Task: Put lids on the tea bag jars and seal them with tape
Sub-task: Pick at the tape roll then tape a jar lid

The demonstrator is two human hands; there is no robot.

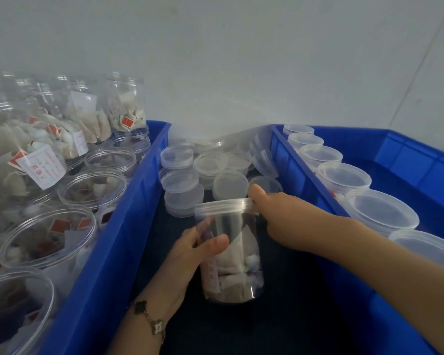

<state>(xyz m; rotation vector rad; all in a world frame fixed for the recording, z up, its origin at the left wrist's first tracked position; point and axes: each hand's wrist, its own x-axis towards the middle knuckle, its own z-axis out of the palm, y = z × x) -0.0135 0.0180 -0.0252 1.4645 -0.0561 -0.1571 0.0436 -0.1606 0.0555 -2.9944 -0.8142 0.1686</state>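
A clear plastic jar (237, 262) with tea bags inside stands between the two blue crates. My left hand (192, 254) grips its wall, thumb across the front. A clear lid (224, 206) sits on the jar's mouth. My right hand (280, 216) grips that lid at its right rim, thumb on top. Behind the jar lies a heap of several loose clear lids (208, 165). No tape is in view.
The blue crate on the left (128, 201) holds several open jars of tea bags (49, 234), stacked higher at the back. The blue crate on the right (369, 303) holds a row of lidded jars (381, 211) along its near wall. A white wall stands behind.
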